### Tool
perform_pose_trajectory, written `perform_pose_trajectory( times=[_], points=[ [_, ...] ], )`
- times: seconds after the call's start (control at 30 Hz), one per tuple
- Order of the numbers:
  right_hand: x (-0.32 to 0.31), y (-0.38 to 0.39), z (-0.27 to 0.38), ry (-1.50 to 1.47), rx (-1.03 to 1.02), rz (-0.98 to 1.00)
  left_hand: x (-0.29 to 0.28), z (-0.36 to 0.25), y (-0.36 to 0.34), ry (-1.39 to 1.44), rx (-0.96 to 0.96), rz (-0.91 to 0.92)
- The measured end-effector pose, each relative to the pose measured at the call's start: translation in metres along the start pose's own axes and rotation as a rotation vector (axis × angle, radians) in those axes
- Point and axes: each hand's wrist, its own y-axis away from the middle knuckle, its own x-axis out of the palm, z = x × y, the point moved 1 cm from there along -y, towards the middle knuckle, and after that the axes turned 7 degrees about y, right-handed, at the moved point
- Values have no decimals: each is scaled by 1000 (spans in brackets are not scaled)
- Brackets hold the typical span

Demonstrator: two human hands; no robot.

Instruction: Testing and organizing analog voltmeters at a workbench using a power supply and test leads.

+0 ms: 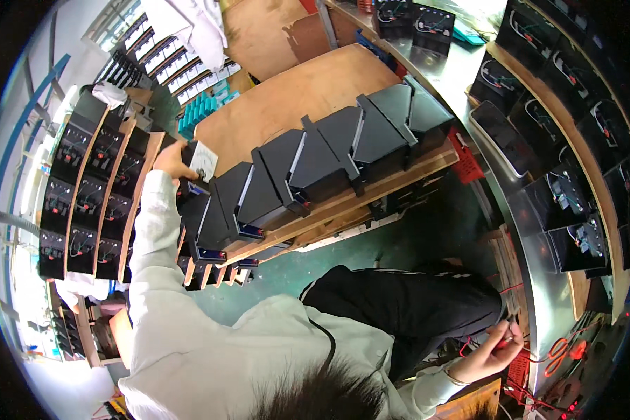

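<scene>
My left hand (175, 162) reaches to the far end of a row of black cases. Its thumb and fingers grip the edge of a dark case with a white face (204, 162). Beside it, several black angular cases (329, 150) stand on a wooden board (406, 169). Low on the right, my right hand (493, 352) pinches the end of a thin lead (509, 320), with something red in its fingers. The fingers partly hide what they hold.
A metal bench (521, 231) runs along the right, bearing a phone-like black slab (500, 136), open black cases with wires (567, 196) and orange-handled scissors (556, 355). Stacked cases on wooden shelves (94, 189) stand left. A bare wooden board (294, 98) lies behind the row.
</scene>
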Motion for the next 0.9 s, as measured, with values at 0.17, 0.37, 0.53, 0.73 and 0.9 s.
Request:
perform_pose_trajectory(
  times=[0.17,0.37,0.53,0.73,0.9],
  points=[
    [-46,-9,-26,33,115,-132,-28,-55,9,-335,-12,82],
    [-50,4,-19,-83,239,-257,-91,-334,97,378,1246,-321],
    [-55,26,10,-19,226,-126,-55,-545,180,547,1991,-213],
    [-72,54,1,126,290,-178,18,-693,240,600,1706,-699],
    [-104,84,-28,239,488,-340,58,-656,251,887,1749,-565]
  ],
)
